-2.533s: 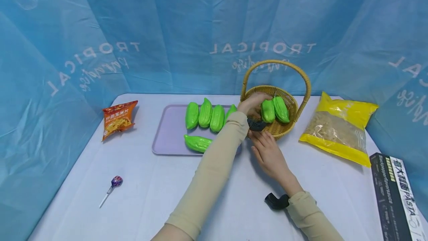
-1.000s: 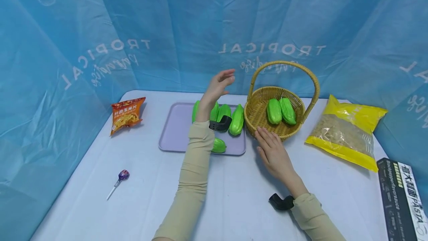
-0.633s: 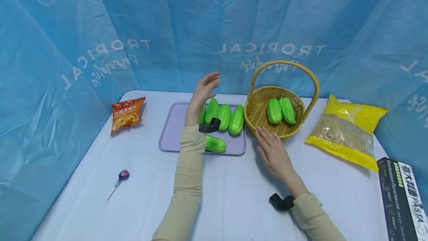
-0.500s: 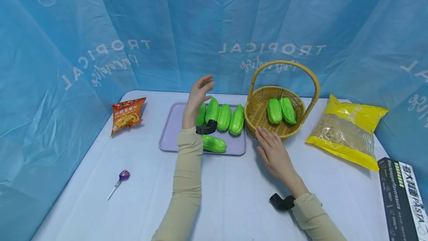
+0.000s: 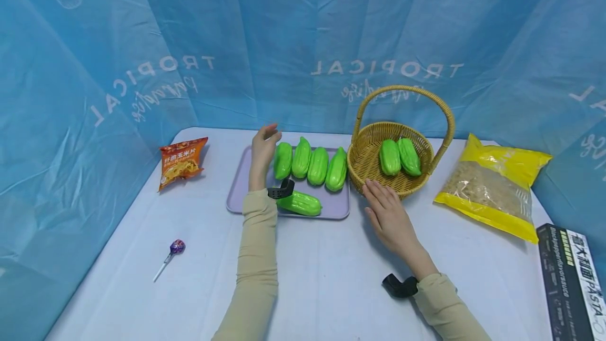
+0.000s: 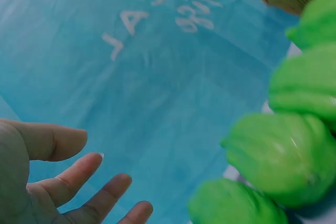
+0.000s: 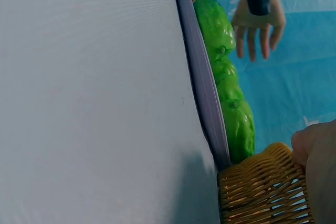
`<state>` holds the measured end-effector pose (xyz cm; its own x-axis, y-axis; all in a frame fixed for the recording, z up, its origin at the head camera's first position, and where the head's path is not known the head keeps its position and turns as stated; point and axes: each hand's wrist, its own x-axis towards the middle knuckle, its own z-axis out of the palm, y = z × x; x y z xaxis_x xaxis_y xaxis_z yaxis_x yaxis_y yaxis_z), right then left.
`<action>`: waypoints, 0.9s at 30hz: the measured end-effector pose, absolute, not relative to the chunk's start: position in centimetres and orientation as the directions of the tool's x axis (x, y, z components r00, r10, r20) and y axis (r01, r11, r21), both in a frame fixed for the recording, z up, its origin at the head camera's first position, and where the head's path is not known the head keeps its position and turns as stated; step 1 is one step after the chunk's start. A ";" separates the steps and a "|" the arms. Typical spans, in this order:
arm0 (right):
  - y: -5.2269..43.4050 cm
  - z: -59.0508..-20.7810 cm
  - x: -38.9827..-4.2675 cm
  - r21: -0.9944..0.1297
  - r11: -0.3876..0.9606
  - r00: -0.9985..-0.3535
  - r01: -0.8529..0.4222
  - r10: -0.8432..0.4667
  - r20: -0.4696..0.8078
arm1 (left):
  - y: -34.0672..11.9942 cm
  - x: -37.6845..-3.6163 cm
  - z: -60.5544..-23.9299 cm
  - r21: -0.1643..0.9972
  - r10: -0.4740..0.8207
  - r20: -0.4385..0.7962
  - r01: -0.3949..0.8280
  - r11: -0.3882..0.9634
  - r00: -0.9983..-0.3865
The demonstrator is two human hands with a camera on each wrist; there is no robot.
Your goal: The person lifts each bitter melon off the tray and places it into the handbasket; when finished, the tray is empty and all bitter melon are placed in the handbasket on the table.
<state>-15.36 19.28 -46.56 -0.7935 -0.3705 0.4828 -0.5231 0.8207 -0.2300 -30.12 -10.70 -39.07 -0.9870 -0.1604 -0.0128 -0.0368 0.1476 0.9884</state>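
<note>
A blue printed curtain [image 5: 284, 36] fills the upper half of my head view; a white-covered table [image 5: 331, 283] spreads below. At centre sits a lilac tray [image 5: 239, 193], and just right of it a wicker basket [image 5: 366, 149] with a tall arched handle. Far right is a yellow bag of dry food [image 5: 492, 188]. Five ribbed green gourds [image 5: 301, 158] lie on the tray, four side by side and one crosswise in front; two more lie inside the basket. A wrapped lollipop [image 5: 177, 247] rests at lower left.

I judge the step in hand to be a reach for the leftmost gourd in the row. Taking it would call for lowering the hand, then closing thumb and fingers around its sides without nudging its neighbour.

The left hand [image 5: 264, 147] hangs over the tray's upper left, forearm rising from bottom centre. My left wrist view shows its thumb and fingers apart, clear of the gourds and holding nothing. The right hand [image 5: 389, 217] comes from lower right, fingers extended, fingertips against the basket's near rim, not clamped on it.
</note>
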 end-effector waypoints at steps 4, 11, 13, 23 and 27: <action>19.3 -46.7 -15.4 -0.229 0.820 -0.792 -0.524 -0.371 0.485 | -11.3 -30.1 -40.2 0.977 -0.160 -0.092 -0.120 0.178 -0.983; 19.3 -46.7 -15.4 -0.222 0.811 -0.771 -0.541 -0.374 0.515 | -11.8 -29.9 -41.5 0.950 -0.111 -0.186 -0.208 0.231 -0.976; 19.3 -46.7 -15.4 -0.222 0.811 -0.771 -0.542 -0.374 0.515 | -11.8 -29.8 -41.7 0.943 -0.106 -0.206 -0.226 0.244 -0.973; 19.3 -46.7 -15.5 -0.220 0.815 -0.776 -0.536 -0.372 0.510 | -11.7 -30.1 -42.5 0.913 -0.093 -0.224 -0.243 0.327 -0.970; 19.3 -46.7 -15.4 -0.225 0.812 -0.775 -0.538 -0.371 0.512 | -11.7 -30.2 -42.8 0.912 -0.087 -0.220 -0.236 0.335 -0.972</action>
<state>-15.44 19.32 -46.72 -0.7747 -0.3710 0.5121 -0.5380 0.8123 -0.2254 -30.21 -11.72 -42.83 -0.9717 -0.0868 -0.2197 -0.2362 0.3353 0.9120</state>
